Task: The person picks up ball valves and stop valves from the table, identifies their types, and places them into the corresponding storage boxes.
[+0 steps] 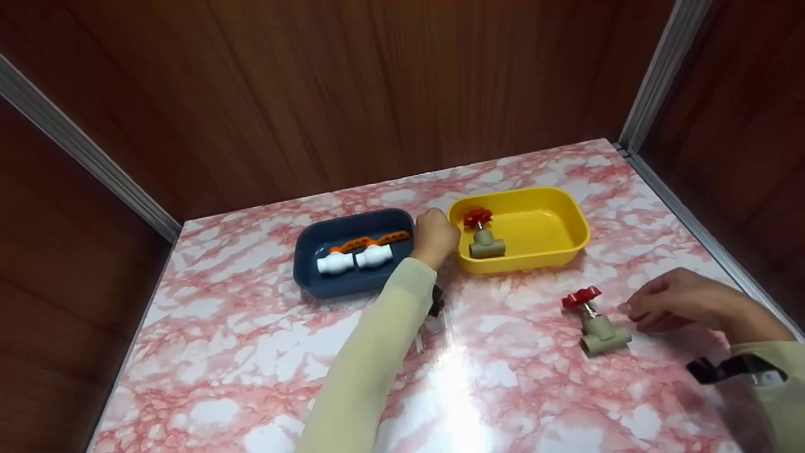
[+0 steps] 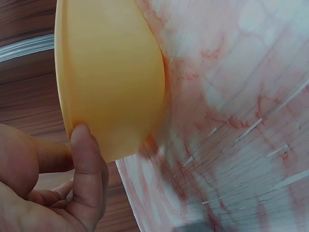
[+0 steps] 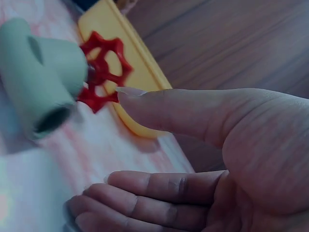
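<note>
My left hand (image 1: 437, 236) pinches the left rim of a yellow tray (image 1: 544, 258); in the left wrist view the thumb (image 2: 87, 150) lies against its outer wall. Inside that tray, near the held side, sits a grey-green valve with a red handwheel (image 1: 485, 244). A second such valve (image 1: 602, 335) is on the table, in front of the tray. Just right of it is my right hand (image 1: 685, 302), with fingers relaxed and nothing held. In the right wrist view, the thumb (image 3: 164, 108) overlaps the red handwheel (image 3: 104, 70); contact is unclear.
Left of my left hand stands a dark blue tray (image 1: 314, 286) holding two white valves (image 1: 355, 259) with orange handles (image 1: 370, 241). The pink-and-white marbled table (image 1: 251, 352) is bounded by brown wood-grain panels (image 1: 352, 94) at the back and sides.
</note>
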Tool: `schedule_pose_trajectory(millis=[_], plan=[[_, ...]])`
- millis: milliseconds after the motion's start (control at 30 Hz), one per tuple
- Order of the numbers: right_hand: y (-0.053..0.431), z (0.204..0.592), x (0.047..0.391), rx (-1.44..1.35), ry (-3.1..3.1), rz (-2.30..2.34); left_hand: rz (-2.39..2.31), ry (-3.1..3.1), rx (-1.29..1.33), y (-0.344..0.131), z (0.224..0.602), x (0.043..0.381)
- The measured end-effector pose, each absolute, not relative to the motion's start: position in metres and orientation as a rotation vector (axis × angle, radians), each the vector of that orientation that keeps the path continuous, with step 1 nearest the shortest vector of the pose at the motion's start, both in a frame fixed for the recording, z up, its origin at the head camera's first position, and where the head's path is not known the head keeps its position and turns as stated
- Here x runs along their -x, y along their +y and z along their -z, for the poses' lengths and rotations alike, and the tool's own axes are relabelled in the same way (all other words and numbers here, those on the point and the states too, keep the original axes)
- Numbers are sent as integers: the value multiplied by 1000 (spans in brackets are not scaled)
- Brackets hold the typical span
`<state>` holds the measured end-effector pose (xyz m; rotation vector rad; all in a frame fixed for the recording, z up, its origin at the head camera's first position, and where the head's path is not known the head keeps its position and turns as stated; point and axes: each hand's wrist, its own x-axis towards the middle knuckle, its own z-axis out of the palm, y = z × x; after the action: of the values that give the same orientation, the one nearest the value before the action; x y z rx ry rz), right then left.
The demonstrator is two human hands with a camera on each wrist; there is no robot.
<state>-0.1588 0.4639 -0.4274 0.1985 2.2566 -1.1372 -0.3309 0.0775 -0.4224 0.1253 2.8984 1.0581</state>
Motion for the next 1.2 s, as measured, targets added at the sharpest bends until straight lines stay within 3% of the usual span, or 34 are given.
schedule_pose_trajectory(millis=[167,333,500,700,767,867,1000,1200], plan=[[450,438,155,-230,2253,1137,-1022,2903,-106,78,426,332],[432,441,150,-196,2328,1064,-990,2958,-108,80,457,355],[417,437,146,-103,2436,974,-997,2914,-95,81,426,330],[414,437,148,-79,2429,1012,-1005,2908,-116,79,426,334],[415,439,147,-98,2407,1047,-1011,2949,-141,79,448,350],[416,442,147,-125,2397,1082,-1020,2938,-141,79,450,352],[416,444,147,-164,2404,1088,-1050,2873,-97,79,425,333],[415,445,147,-175,2416,1094,-1018,2902,-90,79,420,326]])
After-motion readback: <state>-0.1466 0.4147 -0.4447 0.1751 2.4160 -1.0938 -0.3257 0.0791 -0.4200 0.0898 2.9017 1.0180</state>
